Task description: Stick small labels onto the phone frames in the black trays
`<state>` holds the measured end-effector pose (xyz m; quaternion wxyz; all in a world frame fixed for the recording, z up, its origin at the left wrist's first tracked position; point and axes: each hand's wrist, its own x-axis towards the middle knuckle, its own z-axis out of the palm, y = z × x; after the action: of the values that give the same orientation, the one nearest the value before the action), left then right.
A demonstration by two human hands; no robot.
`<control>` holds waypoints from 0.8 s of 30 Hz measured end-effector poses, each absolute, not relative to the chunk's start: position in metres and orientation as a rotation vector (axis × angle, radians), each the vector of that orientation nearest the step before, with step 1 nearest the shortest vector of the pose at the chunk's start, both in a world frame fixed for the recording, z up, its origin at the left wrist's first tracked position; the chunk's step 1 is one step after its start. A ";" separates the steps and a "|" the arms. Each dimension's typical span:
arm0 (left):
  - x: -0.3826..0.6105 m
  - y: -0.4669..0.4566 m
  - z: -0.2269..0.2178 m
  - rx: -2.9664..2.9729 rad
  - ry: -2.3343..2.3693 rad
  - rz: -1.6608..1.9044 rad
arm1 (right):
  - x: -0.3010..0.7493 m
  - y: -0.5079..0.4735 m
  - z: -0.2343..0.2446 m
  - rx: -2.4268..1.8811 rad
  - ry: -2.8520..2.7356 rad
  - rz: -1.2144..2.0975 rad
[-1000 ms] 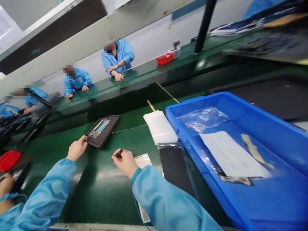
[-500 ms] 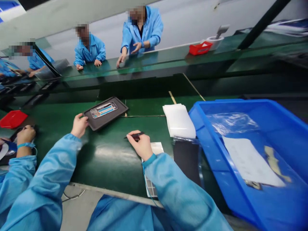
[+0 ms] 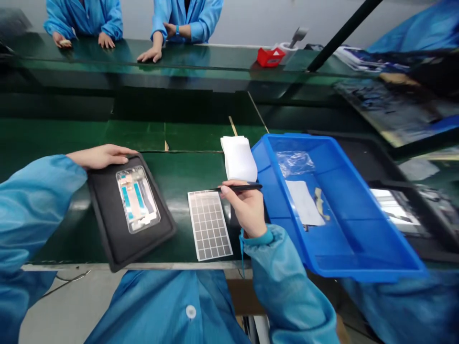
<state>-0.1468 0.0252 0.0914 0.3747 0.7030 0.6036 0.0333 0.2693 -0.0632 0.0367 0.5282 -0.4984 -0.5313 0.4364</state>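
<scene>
My left hand [image 3: 100, 155] lies flat with fingers stretched on the far edge of a black tray [image 3: 107, 224]. A phone frame [image 3: 136, 198] with blue and tan parts rests in that tray, close to the table's near edge. My right hand [image 3: 244, 205] is closed round black tweezers [image 3: 238, 188], whose tip points left above a white sheet of small grey squares [image 3: 210, 224]. A stack of white sheets [image 3: 238, 157] lies just beyond that hand.
A blue bin [image 3: 362, 248] with a clear bag, paper and scraps stands at the right, overhanging the table edge. Across the green belt [image 3: 53, 134], other people's hands rest on a far counter. A red box [image 3: 268, 56] sits there too. Dark trays lie far right.
My left hand has drawn the black tray toward the near table edge. My right hand shifted right, uncovering the sheet of squares. The view has swung and tilted down.
</scene>
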 end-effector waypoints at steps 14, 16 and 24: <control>0.047 -0.021 0.045 2.717 1.195 0.227 | 0.296 -0.070 -0.002 -1.309 -1.365 1.016; 0.073 -0.038 0.040 2.793 1.038 0.206 | 0.300 -0.069 -0.004 -1.316 -1.409 0.974; 0.079 -0.043 0.018 2.800 0.959 0.171 | 0.314 -0.073 -0.016 -1.321 -1.551 0.921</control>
<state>0.0794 -0.0433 0.0182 0.0884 0.9407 0.3223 0.0575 0.3137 -0.0726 -0.0163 0.4376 -0.5312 -0.6239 0.3702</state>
